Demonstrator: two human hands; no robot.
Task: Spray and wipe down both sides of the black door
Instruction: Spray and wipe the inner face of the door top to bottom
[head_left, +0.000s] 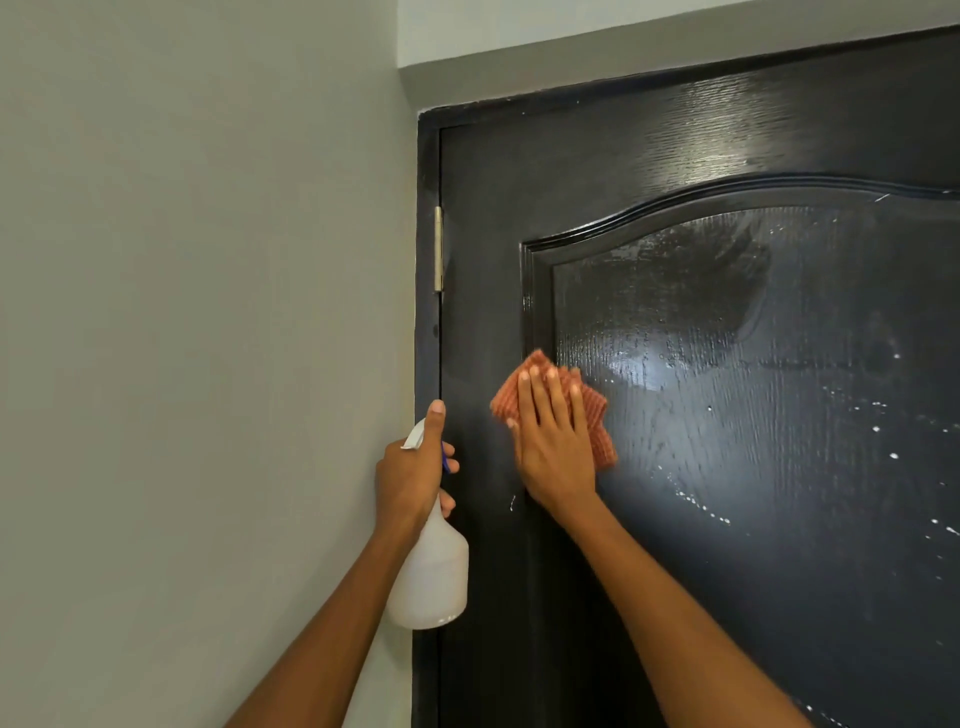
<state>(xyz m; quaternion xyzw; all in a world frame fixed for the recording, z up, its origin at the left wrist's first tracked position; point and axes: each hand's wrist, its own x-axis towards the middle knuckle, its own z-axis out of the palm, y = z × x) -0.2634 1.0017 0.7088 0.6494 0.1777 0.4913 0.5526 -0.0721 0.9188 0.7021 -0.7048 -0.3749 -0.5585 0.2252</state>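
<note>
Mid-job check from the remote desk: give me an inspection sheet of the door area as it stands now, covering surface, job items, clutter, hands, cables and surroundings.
Surface: glossy black wood-grain panelled door, wet sheen and white droplets across the arched panel and towards the right.
Job's things: orange ribbed cloth flat against the door at the panel's left edge; translucent white plastic spray bottle held upright beside the hinge side.
Clutter: nothing seen.
Hands: left hand grips the bottle neck, forefinger extended upward; right hand presses the cloth with straight fingers.
Cables: nothing seen.
Surroundings: plain grey wall on the left; brass-coloured hinge on the black frame; pale ceiling strip above.
</note>
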